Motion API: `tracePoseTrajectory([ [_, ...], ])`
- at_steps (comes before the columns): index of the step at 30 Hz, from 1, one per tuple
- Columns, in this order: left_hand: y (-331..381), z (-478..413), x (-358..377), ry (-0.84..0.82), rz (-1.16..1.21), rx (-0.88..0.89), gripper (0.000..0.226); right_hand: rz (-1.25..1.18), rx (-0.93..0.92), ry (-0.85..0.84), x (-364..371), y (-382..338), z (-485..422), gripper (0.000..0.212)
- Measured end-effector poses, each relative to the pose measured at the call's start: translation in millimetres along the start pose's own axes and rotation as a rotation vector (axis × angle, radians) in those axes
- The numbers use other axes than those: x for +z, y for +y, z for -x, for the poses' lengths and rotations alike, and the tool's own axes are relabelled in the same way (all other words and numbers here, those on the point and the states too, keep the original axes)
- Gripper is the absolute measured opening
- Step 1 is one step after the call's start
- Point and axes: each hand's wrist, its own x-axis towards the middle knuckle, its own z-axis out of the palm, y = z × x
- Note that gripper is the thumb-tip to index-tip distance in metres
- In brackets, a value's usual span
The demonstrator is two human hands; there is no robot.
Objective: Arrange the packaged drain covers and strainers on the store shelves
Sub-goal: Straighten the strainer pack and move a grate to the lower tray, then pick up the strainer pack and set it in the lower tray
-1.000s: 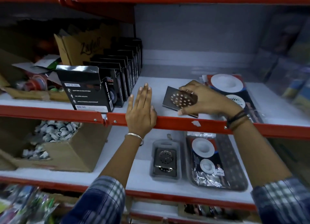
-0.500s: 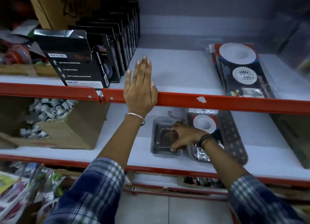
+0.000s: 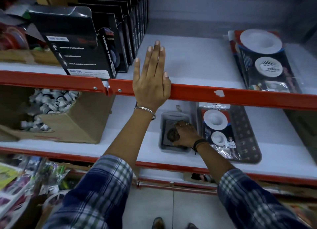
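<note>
The square drain cover (image 3: 169,134) sits on the lower shelf (image 3: 120,148), laid on top of the grey packaged cover (image 3: 175,147) near the shelf's front edge, its round perforated centre showing just left of the knuckles. The right hand (image 3: 184,134) is directly over it, fingers (image 3: 180,125) curled down around its right side and closed on it. So the piece lies under and slightly left of that hand, flat, with no clear long axis since it looks square. Just beside it on the right lies the strainer pack (image 3: 228,134), its long side running front to back. The left hand (image 3: 151,81) is well apart, up on the red rail (image 3: 240,95) of the upper shelf, palm flat and fingers spread, gripping nothing. Any squaring-up, I'd judge, falls to the right hand. Another strainer pack (image 3: 264,62) lies on the upper shelf, far right.
</note>
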Motion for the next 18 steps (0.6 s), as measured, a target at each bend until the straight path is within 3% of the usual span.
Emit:
tracePoseTrajectory([
  [5,2,-1,-9,-0.073,0.054,-0.007,0.055,-0.227,-0.04,0.088,-60,0,54,0.05],
  [9,13,-5,-21,-0.073,0.27,-0.151,0.056,-0.53,-0.089,-0.017,-129,11,132,0.054],
  [11,31,-13,-29,-0.076,0.472,-0.205,0.053,-0.59,-0.137,0.017,-164,25,166,0.052],
  [14,79,-31,-38,-0.175,0.634,-0.153,0.046,-0.645,-0.138,0.202,-210,63,191,0.049],
  [18,147,-59,-30,-0.414,0.57,-0.095,0.041,-0.508,0.044,0.614,-243,117,185,0.039],
])
